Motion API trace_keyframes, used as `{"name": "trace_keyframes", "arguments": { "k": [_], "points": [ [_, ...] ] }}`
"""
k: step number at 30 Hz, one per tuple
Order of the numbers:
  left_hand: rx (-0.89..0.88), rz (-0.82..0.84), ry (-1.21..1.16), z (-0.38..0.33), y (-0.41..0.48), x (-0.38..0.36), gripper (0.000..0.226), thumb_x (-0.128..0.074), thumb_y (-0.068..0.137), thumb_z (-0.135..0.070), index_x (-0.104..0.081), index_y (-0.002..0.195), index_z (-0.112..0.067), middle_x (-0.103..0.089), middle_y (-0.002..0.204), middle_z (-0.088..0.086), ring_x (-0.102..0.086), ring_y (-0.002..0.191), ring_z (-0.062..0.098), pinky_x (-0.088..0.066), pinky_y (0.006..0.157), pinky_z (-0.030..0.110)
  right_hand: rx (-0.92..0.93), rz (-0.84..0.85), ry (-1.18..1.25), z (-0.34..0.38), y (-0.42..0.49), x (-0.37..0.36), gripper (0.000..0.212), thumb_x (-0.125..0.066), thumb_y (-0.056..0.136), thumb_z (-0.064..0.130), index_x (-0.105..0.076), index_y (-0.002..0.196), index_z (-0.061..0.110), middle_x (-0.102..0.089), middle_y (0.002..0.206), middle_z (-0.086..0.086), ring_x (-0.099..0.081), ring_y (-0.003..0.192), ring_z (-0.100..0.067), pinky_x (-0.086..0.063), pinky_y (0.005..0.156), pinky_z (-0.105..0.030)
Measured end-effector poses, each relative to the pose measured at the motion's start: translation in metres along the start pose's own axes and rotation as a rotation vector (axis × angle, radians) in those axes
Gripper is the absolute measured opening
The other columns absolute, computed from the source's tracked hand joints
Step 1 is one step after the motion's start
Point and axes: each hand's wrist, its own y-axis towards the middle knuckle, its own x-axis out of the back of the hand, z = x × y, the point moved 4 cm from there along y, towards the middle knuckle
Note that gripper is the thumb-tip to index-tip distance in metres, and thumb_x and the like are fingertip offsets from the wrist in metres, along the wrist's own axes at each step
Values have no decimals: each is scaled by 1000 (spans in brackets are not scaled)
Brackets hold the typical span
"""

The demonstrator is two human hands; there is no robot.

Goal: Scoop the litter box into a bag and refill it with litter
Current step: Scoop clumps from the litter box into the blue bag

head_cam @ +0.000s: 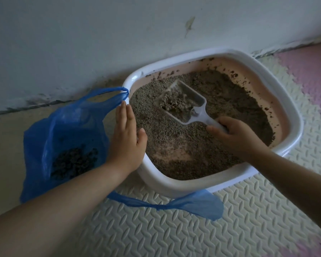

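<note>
Your right hand has its fingers clenched round the handle of the scoop. The scoop is raised over the middle of the litter box with a pale clump in its bowl. Your left hand lies flat on the box's left rim, fingers straight and released, grasping nothing. Just beside it the blue bag slumps on the floor against the box, with a dark heap of waste already inside.

The likeliest trouble is the trip across to the bag. Nothing is holding its mouth open: one handle sits at the box's far corner (whether hooked there or merely draped, I cannot tell), and the other trails on the foam mat under the box's front. If that mouth sags as you swing over, the clump will probably land on the floor.

The path also crosses the rim and your own left hand, so a tilted scoop would likely shed grains there. A hard shake could break the clump and send soiled bits through the slots back into the litter.
</note>
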Motion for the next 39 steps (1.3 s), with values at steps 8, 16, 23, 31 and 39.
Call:
{"name": "trace_keyframes", "arguments": {
  "k": [8,16,23,31,39],
  "points": [
    [21,41,15,-1,-1,2,66,-30,99,-28,7,151,-11,22,157,-2,17,144,10,3,110,20,-88,-51,170,6,-18,-16,37,-57,90,41,-58,80,6,-43,59,-1,-40,49,-11,-32,52,-30],
    [33,61,33,-1,-1,3,67,-30,99,-27,9,151,-11,23,157,-2,18,144,10,2,112,22,-63,-85,155,15,-25,-31,30,-57,92,36,-55,75,11,-44,55,5,-40,43,-2,-32,44,-18],
    [36,58,47,-2,-2,3,69,-32,98,-25,9,151,-11,23,157,-2,18,144,10,2,111,22,-76,-109,165,15,-27,-35,32,-56,93,37,-52,71,15,-41,52,7,-37,42,-3,-28,42,-18],
    [46,58,53,0,-2,4,70,-33,97,-26,8,151,-12,23,157,-4,17,144,10,2,111,22,-130,-30,131,14,-23,-31,26,-56,92,38,-61,81,15,-49,52,9,-44,40,-1,-34,41,-17],
    [40,46,40,0,-2,4,69,-33,97,-24,8,151,-12,22,157,-3,16,144,10,2,109,21,-156,240,-57,20,-22,-43,40,-57,91,24,-53,129,35,-63,84,6,-59,62,-13,-45,57,-28]
  ]
}}
